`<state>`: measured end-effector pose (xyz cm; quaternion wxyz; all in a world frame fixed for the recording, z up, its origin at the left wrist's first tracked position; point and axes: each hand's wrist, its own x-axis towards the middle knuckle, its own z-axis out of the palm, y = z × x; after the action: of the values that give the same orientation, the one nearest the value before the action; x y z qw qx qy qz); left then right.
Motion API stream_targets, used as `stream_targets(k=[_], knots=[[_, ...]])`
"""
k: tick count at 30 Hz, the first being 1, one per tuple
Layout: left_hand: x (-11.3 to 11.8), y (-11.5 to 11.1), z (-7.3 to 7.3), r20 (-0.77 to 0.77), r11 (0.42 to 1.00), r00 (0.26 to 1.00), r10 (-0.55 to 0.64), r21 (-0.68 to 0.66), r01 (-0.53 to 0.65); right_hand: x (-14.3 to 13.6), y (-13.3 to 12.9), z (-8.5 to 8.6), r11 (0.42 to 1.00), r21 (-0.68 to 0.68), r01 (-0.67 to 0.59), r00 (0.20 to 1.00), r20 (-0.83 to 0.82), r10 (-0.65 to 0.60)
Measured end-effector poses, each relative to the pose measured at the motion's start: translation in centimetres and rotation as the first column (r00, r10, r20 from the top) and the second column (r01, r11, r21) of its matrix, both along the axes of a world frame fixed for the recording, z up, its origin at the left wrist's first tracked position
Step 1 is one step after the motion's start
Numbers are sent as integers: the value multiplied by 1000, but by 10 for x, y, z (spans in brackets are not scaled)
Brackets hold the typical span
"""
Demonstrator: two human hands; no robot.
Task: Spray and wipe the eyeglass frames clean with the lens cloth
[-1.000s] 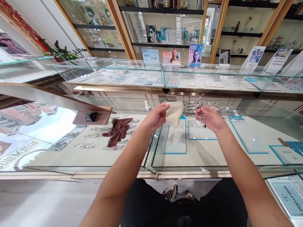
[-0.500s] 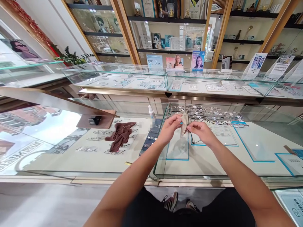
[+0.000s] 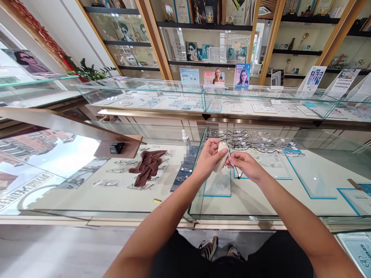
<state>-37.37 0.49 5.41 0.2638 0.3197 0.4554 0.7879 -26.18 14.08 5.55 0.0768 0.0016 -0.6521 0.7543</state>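
Above the glass counter, my left hand (image 3: 210,156) is closed on a beige cloth (image 3: 220,164), which is folded against a pair of dark-framed eyeglasses (image 3: 238,172). My right hand (image 3: 242,164) pinches the frame of those glasses from the right. One dark temple hangs down below my right fingers. Cloth and fingers hide most of the lenses. Beyond my hands, several more eyeglasses (image 3: 261,141) lie in rows on the counter.
Left of my arms are a crumpled brown cloth (image 3: 149,166), a white spray bottle (image 3: 185,138), a dark tray of glasses (image 3: 185,170) and a small yellow item (image 3: 157,200). A wooden stand (image 3: 118,146) juts in at left. Glass display cases (image 3: 162,101) stand behind.
My left hand has turned and its thumb has come across the beige cloth, which is now folded over the eyeglasses. The hanging temple has swung slightly right and down.
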Motion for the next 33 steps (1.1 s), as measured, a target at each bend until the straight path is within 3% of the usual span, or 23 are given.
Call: stream_targets(k=[5,12,20,26,33], knots=[[3,-1,1,32,976,986,-162,-142,165,0,2,1,1000,6,7,1000,-2,-7],[6,-1,7,79,955,957,-281,-77,287,0,2,-1,994,-107,-21,1000,18,23],[11,-3,12,32,976,980,-197,-86,199,1,-6,-1,975,-222,-15,1000,18,19],[15,-4,10,37,988,993,-116,-96,119,1,-17,-4,984,-168,-60,997,31,66],[2,-4,7,56,968,972,-228,-95,232,4,-10,3,983,-181,9,999,40,-1]])
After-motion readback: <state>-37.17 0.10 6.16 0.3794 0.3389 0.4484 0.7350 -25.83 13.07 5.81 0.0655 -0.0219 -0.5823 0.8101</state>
